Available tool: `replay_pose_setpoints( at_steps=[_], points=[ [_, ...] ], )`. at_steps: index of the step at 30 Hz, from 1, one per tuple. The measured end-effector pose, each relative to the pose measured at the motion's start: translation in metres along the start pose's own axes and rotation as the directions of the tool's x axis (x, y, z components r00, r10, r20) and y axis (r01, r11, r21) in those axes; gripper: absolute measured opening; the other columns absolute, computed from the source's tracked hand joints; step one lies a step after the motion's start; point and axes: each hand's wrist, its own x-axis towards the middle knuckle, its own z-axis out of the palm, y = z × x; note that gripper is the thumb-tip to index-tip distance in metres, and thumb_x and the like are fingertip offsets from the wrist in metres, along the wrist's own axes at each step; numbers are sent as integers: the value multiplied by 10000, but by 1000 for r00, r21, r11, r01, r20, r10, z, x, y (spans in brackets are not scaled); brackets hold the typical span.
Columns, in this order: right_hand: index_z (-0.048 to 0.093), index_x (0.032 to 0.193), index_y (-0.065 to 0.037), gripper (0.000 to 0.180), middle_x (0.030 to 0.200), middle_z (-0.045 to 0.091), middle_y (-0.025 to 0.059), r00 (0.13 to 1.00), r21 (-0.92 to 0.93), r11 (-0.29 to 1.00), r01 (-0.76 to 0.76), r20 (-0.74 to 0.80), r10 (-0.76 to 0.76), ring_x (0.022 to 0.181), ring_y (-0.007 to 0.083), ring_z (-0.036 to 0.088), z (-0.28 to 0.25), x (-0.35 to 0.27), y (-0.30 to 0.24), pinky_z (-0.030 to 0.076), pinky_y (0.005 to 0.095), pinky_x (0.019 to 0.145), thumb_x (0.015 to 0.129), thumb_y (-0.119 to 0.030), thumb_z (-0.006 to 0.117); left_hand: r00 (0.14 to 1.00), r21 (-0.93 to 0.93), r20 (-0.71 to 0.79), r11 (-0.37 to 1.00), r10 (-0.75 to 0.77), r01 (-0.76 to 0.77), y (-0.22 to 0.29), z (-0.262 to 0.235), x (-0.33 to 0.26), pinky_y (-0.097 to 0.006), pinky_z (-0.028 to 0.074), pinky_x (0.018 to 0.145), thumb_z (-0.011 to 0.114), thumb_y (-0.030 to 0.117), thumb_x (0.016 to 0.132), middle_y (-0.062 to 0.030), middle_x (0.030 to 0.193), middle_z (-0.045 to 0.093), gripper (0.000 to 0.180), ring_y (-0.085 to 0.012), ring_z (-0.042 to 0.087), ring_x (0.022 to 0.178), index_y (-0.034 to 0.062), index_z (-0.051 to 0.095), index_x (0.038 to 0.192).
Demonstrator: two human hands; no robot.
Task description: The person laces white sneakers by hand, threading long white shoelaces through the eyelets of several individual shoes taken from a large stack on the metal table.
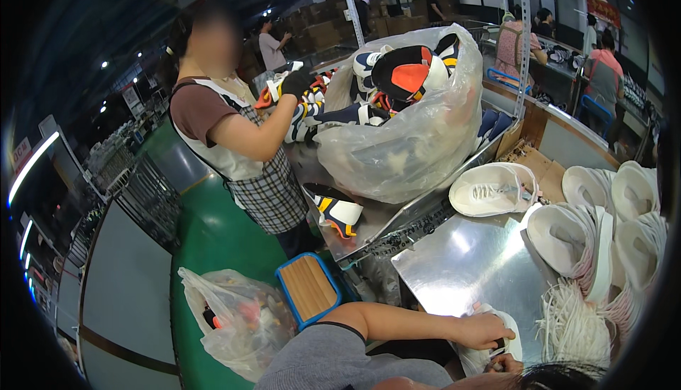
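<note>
A white shoe upper (512, 325) lies at the near edge of the metal tabletop, below me. My left hand (484, 330) reaches in from the left, its fingers pinched on the upper near its opening. My right hand (505, 364) is just below it, fingers curled at the same upper; it shows only in part. Between the two hands is a small dark patch that I cannot make out. A bundle of white shoelaces (574, 322) lies to the right of my hands.
Stacked white uppers (564, 237) cover the table's right side; a single laced upper (494, 190) sits at its far edge. Across from me, a person in a checked apron (262, 191) handles colourful uppers beside a large plastic bag (404, 156). A blue-rimmed stool (308, 289) and another bag (237, 322) stand left.
</note>
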Motion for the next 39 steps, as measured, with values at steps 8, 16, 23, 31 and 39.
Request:
replay_pose_setpoints(
  at_steps=[8, 16, 23, 31, 39],
  points=[
    [662, 1089, -77, 244, 883, 679, 89, 901, 435, 899, -46, -370, 226, 800, 155, 602, 26, -16, 17, 502, 289, 756, 884, -200, 712, 996, -36, 79, 999, 29, -26, 6, -12, 9, -488, 454, 794, 664, 156, 846, -185, 923, 597, 476, -390, 590, 904, 112, 530, 1301],
    [609, 1139, -54, 230, 792, 541, -23, 661, 670, 737, -89, -514, 547, 655, 65, 450, 17, 25, 1, 382, 221, 577, 981, -219, 587, 980, -145, -56, 972, -192, 183, -12, -12, 14, -416, 522, 726, 648, 164, 850, -134, 876, 701, 309, -303, 678, 799, 134, 666, 1157],
    [657, 969, -5, 130, 807, 613, 5, 633, 592, 805, -19, -616, 468, 713, 60, 531, 14, 12, -17, 433, 223, 640, 918, -124, 667, 966, 108, -112, 963, -233, 245, 23, -13, 26, -381, 516, 662, 654, 130, 833, -140, 834, 695, 305, -287, 689, 764, 142, 645, 1138],
    [670, 963, 11, 160, 815, 641, 63, 674, 438, 897, 61, -681, 286, 710, 110, 569, 7, 18, -23, 453, 250, 647, 891, -131, 690, 972, 28, -119, 978, -204, 209, 20, -21, 22, -369, 520, 693, 652, 99, 848, -171, 836, 684, 408, -298, 685, 776, 100, 606, 1254],
    [637, 1088, -16, 202, 787, 592, -12, 636, 697, 703, 138, -607, 477, 720, 58, 510, 19, 22, -12, 426, 229, 639, 949, -162, 634, 649, -658, -521, 745, -554, 108, 28, 29, -102, -387, 491, 962, 604, -44, 897, -182, 1313, 471, 472, -294, 526, 1183, -19, 415, 1329]
  ],
)
